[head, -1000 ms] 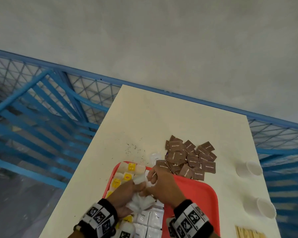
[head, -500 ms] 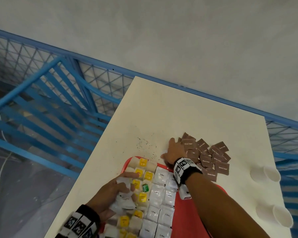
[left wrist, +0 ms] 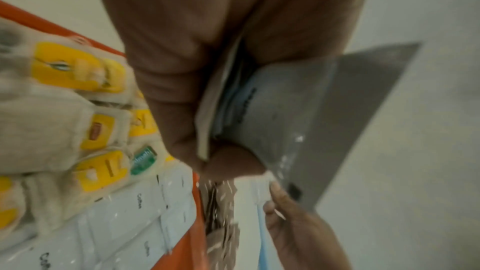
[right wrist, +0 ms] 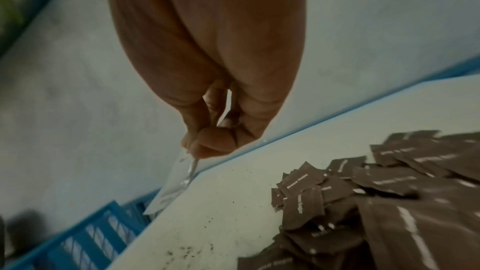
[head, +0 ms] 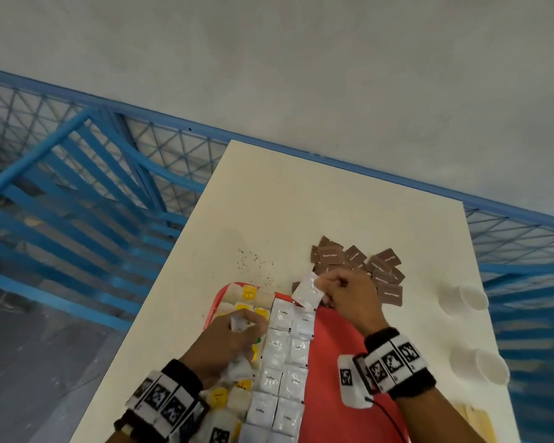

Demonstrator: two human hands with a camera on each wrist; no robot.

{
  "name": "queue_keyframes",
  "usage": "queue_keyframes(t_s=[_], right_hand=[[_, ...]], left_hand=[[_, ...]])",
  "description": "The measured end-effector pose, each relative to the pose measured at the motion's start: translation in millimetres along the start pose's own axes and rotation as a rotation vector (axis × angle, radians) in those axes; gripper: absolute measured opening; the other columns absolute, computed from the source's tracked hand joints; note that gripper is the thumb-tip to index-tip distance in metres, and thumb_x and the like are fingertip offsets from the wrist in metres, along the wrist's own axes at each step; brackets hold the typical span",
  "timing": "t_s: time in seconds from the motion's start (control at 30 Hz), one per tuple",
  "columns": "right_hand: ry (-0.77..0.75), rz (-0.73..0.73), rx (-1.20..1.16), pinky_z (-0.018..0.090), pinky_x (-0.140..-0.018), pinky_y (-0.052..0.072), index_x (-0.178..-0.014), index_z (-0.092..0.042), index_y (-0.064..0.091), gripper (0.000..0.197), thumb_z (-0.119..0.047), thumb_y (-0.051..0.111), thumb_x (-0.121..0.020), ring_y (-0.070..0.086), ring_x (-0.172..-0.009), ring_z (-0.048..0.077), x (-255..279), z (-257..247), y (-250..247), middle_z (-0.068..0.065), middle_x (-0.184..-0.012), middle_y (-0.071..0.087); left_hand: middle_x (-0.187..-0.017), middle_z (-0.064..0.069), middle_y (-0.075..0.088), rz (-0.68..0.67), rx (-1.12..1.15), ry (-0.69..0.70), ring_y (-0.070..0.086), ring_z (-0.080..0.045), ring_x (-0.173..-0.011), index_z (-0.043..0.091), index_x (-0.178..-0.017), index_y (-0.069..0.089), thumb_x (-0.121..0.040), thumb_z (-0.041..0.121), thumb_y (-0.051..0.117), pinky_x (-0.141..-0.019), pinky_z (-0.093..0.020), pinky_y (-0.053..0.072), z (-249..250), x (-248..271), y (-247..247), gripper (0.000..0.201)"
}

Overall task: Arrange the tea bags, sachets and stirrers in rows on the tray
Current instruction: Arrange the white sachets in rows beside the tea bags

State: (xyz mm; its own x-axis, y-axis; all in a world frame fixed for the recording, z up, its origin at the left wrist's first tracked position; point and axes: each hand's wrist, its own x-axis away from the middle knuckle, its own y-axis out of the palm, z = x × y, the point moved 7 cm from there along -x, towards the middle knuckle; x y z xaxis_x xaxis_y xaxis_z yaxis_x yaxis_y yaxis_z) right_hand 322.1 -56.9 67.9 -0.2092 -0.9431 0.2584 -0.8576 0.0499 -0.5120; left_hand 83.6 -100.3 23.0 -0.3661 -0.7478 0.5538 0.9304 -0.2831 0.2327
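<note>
Head view. Red tray (head: 333,353) lay on a cream table (head: 301,203). On the tray: tea bags (head: 248,294) with yellow tags in rows along its left side; white coffee sachets (head: 283,350) in two columns just beside them. Right hand (head: 349,298) pinched a single white sachet (head: 307,290) above the tray's far edge. Left hand (head: 224,343) gripped a bunch of white sachets (head: 239,369) over the tea bags. Brown sugar sachets (head: 359,266) lay heaped on the table beyond the tray. Two white paper cups (head: 464,298) stood near the table's right edge.

Left wrist view, blurred. Fingers (left wrist: 182,89) were curled round several flat sachets (left wrist: 298,110).

Right wrist view. Thumb and fingertips (right wrist: 207,143) were closed on one sachet's (right wrist: 176,182) corner, beside the brown heap (right wrist: 363,202).
</note>
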Motion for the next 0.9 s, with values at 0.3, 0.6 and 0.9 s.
queue_keyframes(t_s=[0.3,0.6,0.9], right_hand=[[0.067,-0.11,-0.121,0.015,-0.056,0.044,-0.084,-0.02,0.076,0.009,-0.026,0.071,-0.089,0.057,-0.053,0.005,84,15,-21,-0.001,-0.058,0.067],[-0.053,-0.01,-0.051,0.019,-0.064,0.046,-0.072,-0.022,0.071,0.022,-0.038,0.072,-0.086,0.058,-0.064,0.0,105,34,-42,-0.011,-0.071,0.069],[0.086,-0.264,-0.208,0.023,-0.056,0.037,-0.069,-0.009,0.071,0.041,-0.048,0.071,-0.082,0.046,-0.055,0.004,124,61,19,-0.007,-0.061,0.059]], left_hand=[[-0.055,0.001,0.056,-0.086,-0.367,0.205,0.056,-0.018,-0.048,0.01,-0.078,0.062,-0.087,0.03,0.075,-0.046,-0.022,0.04,13,5,79,0.026],[-0.057,-0.006,0.055,-0.231,-0.387,0.098,0.052,-0.027,-0.056,0.012,-0.072,0.059,-0.08,0.042,0.08,-0.057,-0.041,0.04,-20,12,96,0.038],[-0.057,0.002,0.057,-0.273,-0.453,0.097,0.054,-0.013,-0.056,0.017,-0.063,0.063,-0.081,0.022,0.08,-0.059,-0.028,0.046,-45,34,69,0.026]])
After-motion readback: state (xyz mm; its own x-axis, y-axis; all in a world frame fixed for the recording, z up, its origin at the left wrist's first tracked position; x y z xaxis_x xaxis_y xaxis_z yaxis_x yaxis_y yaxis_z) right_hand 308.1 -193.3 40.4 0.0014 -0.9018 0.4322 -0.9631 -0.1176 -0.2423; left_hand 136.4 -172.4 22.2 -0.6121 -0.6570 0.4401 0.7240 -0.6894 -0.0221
